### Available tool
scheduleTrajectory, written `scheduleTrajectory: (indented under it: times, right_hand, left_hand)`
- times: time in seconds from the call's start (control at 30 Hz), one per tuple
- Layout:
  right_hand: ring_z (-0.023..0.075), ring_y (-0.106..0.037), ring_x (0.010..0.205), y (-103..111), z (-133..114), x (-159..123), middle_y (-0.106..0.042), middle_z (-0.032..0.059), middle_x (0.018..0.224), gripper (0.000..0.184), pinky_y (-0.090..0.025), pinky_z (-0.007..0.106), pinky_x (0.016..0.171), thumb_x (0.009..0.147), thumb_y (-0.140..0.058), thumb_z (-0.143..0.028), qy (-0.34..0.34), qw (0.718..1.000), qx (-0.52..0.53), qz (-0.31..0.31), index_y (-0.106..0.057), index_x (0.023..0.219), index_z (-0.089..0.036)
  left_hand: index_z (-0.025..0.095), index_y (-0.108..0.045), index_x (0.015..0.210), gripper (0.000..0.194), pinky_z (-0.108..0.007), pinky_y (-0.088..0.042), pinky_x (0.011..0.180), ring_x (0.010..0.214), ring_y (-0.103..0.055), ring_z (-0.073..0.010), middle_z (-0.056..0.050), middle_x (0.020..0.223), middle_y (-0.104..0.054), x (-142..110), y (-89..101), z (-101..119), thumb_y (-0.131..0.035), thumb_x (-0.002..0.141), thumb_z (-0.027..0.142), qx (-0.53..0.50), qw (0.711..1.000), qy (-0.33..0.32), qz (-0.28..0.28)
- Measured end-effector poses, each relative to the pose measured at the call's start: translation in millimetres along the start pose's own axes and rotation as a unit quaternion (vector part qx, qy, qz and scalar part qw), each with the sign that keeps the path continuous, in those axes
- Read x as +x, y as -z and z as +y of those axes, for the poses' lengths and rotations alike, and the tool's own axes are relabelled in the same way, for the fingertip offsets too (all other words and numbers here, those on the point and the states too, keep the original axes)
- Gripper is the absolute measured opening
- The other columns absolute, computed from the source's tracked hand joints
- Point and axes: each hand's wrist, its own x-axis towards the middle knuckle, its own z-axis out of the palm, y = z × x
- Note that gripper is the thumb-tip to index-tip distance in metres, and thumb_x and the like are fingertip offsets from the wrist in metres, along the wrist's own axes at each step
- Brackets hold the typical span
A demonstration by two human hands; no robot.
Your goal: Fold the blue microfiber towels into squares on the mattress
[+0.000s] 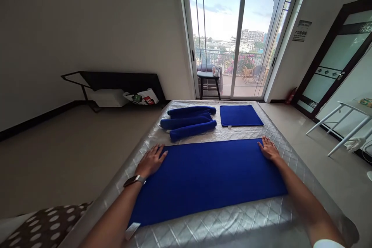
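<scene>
A long blue towel (209,178) lies spread flat across a silvery quilted mattress (232,224). My left hand (151,159) rests flat on the towel's far left corner, fingers stretched out, a watch on the wrist. My right hand (269,149) lies flat on its far right corner, fingers spread. Beyond the towel lie three rolled blue towels (189,122) side by side, and to their right a folded blue towel (240,115) lying flat.
A spotted pillow (43,226) sits at the mattress's near left. A low black shelf (116,85) with bags stands by the left wall. A stool (208,79) stands before the glass balcony doors (232,35). White table legs (343,124) are at right.
</scene>
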Motion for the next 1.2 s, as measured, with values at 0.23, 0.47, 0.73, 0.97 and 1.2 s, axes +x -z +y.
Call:
scheduleTrajectory:
  times: [0.23,0.47,0.73,0.97,1.2]
  right_hand:
    - [0.0195,-0.013,0.155,-5.0,-78.8,-23.7,-0.016,0.0072,0.168,0.064,-0.009,0.04,0.126,0.105,-0.015,-0.044,0.032,0.999,0.001,0.029,-0.02,0.162,-0.016]
    - [0.0237,-0.014,0.155,-54.6,-201.3,-72.7,-0.023,0.0072,0.166,0.074,-0.011,0.043,0.125,0.101,-0.026,-0.059,0.272,0.961,0.054,-0.019,-0.018,0.162,-0.018]
    - [0.0215,-0.013,0.155,-31.6,-124.8,-18.1,-0.018,0.007,0.169,0.069,-0.006,0.042,0.126,0.103,-0.018,-0.059,0.125,0.992,0.012,0.0,-0.022,0.161,-0.02]
    - [0.0246,-0.062,0.112,-12.2,-50.5,0.2,-0.06,0.0091,0.133,0.041,-0.055,0.048,0.094,0.095,-0.065,-0.04,0.045,0.996,-0.006,0.073,-0.058,0.13,-0.02]
    - [0.0289,-0.039,0.144,-13.2,-73.5,-30.1,-0.044,0.0135,0.157,0.05,-0.031,0.051,0.118,0.104,-0.043,-0.042,0.069,0.992,-0.003,0.103,-0.047,0.149,-0.021]
  left_hand:
    - [0.008,-0.046,0.148,0.069,-0.047,-0.026,0.121,0.149,-0.035,-0.0299,-0.018,0.157,-0.044,-0.3,6.1,6.0,-0.024,0.098,0.05,-0.001,1.0,0.019,-0.007]
    - [0.01,-0.045,0.15,0.071,-0.046,-0.025,0.122,0.148,-0.036,-0.0302,-0.017,0.157,-0.044,1.3,0.6,3.9,-0.022,0.097,0.051,0.0,1.0,0.027,-0.006]
    - [0.012,-0.041,0.152,0.071,-0.051,-0.028,0.12,0.148,-0.035,-0.0319,-0.017,0.159,-0.042,2.3,0.2,2.1,-0.023,0.097,0.053,-0.018,1.0,0.024,-0.008]
    - [0.013,-0.038,0.154,0.069,-0.05,-0.024,0.121,0.15,-0.032,-0.0308,-0.017,0.161,-0.037,-3.3,14.0,13.4,-0.022,0.099,0.05,-0.019,0.998,0.047,-0.032]
    - [0.009,-0.036,0.154,0.069,-0.049,-0.024,0.121,0.15,-0.031,-0.0309,-0.018,0.162,-0.036,-5.2,21.8,20.0,-0.022,0.099,0.048,-0.016,0.998,0.047,-0.035]
